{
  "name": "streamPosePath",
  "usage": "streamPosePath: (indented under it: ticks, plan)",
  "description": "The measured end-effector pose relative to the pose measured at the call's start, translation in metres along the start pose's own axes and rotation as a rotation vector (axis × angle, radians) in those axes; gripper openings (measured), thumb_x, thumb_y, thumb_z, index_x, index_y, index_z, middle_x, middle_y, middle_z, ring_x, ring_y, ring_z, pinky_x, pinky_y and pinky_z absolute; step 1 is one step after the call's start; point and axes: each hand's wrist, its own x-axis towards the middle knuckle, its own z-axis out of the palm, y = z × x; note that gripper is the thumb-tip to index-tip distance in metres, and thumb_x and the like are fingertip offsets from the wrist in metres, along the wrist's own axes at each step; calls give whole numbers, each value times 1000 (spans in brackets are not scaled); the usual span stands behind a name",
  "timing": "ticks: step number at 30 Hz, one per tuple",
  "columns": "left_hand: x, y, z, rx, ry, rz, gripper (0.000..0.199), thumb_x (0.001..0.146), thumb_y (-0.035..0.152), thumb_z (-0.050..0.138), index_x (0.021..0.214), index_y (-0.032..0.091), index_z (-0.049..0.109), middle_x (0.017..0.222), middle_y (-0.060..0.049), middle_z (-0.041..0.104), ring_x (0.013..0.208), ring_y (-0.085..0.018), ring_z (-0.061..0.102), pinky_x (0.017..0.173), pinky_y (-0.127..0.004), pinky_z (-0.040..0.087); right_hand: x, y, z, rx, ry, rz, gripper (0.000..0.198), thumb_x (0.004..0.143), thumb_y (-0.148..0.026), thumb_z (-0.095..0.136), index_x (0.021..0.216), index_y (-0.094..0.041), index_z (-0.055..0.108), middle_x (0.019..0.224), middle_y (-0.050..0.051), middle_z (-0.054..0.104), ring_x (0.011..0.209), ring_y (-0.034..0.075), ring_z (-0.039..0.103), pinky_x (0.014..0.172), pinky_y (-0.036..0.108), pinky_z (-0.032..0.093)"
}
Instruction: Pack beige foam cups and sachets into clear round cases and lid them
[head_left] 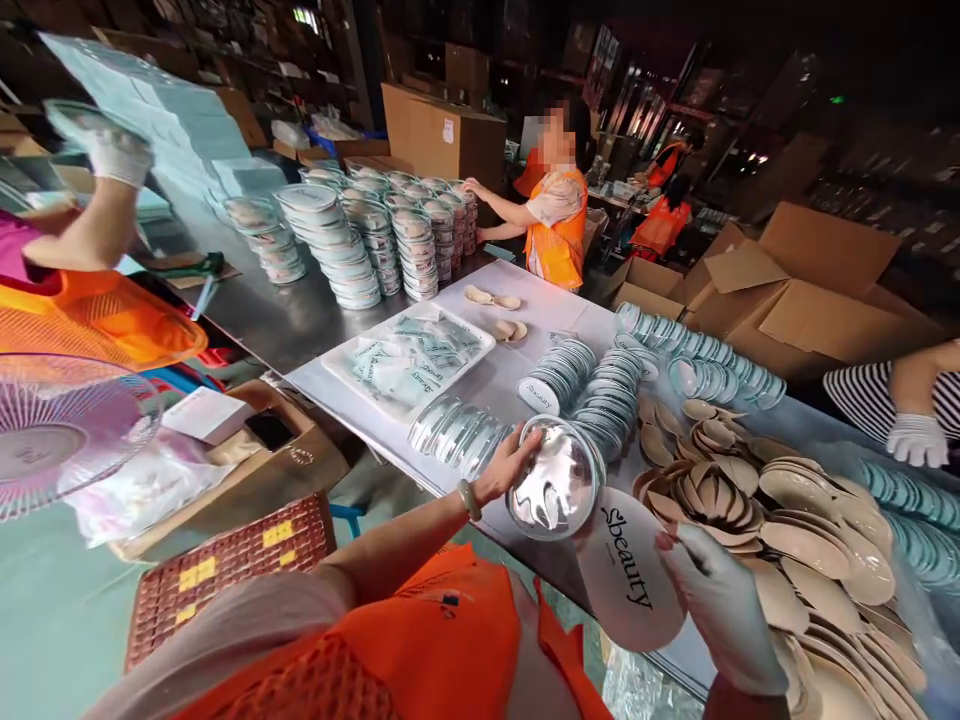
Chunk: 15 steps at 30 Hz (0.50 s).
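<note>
My left hand, bare with a band at the wrist, grips the edge of a round clear plastic case with a shiny silvery inside. To its right my right hand, in a white glove with bare fingertips, pinches a round white card printed with "beauty" lettering. Card and case are close together over the table's front edge. Just beyond my left hand lies a row of clear cases. Beige curved pads are piled to the right of the card.
A white tray of printed sachets sits on the table. Stacked round cases stand farther back. Co-workers are at the left, far side and right, where a gloved hand shows. Open cartons stand behind the table; a fan is at left.
</note>
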Motion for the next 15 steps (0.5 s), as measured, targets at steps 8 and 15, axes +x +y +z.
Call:
streamPosePath:
  ticks: [8, 15]
  plan:
    - [-4, 12, -35, 229, -1, 85, 53, 93, 70, 52, 111, 21, 64, 103, -9, 73, 116, -32, 64, 110, -44, 46, -5, -31, 88, 17, 121, 60, 52, 76, -66, 61, 89, -19, 79, 77, 9, 74, 66, 20, 62, 62, 30, 51]
    - [-11, 32, -63, 403, -38, 157, 49, 101, 62, 40, 118, 19, 56, 107, -10, 71, 105, -28, 68, 99, -42, 52, -26, -33, 110, 310, -87, 232, 41, 74, -60, 74, 79, -19, 72, 69, 5, 72, 66, 20, 64, 63, 28, 55]
